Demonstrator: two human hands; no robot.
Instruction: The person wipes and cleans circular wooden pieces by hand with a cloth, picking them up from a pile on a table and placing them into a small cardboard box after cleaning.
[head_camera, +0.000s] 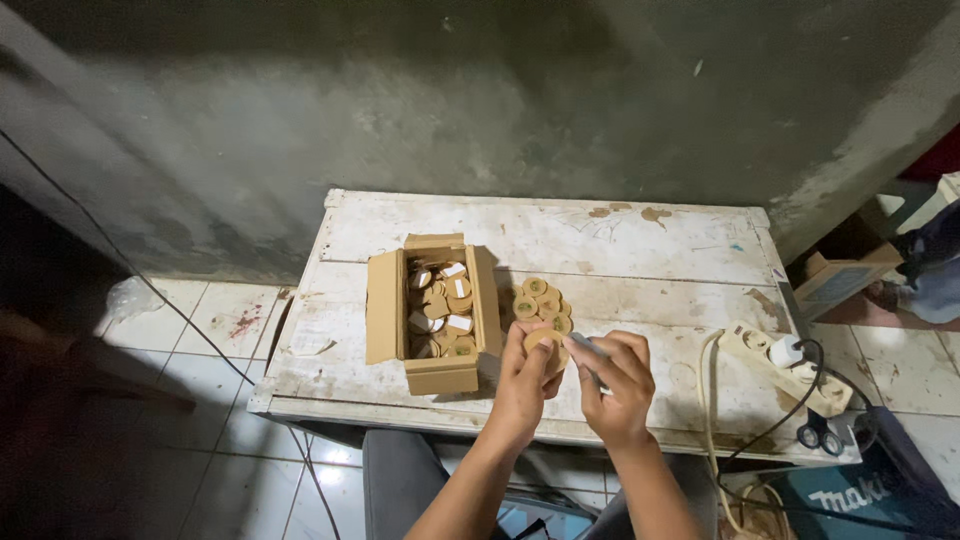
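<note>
Since the whole setup sits against a stained grey wall, the worn white bench (620, 240) is basically the entire workspace, and everything is crowded toward the near edge where the person can reach it without stretching. Next biggest is the open cardboard box (385, 305), flaps folded out flat so it stays open; it's loaded with small round wooden discs, some with white patches on them. Just right of the box there's a little cluster of loose discs (542, 303) laid out flat on the bench, close to the hands, so probably a sorted pile. Off at the right edge lies a cream power strip (775, 365) with a plug and dark cable trailing down, well apart from the discs.

Then the hands. Left hand (525, 375) has its fingers curled in, pinching a single wooden disc (541, 340) up just above the bench edge, tilted toward the face so the flat side can be seen. Right hand (615, 385) is right beside it, fingers pressed together around a thin pen-like tool (588, 347), tip aimed at that disc.
</note>
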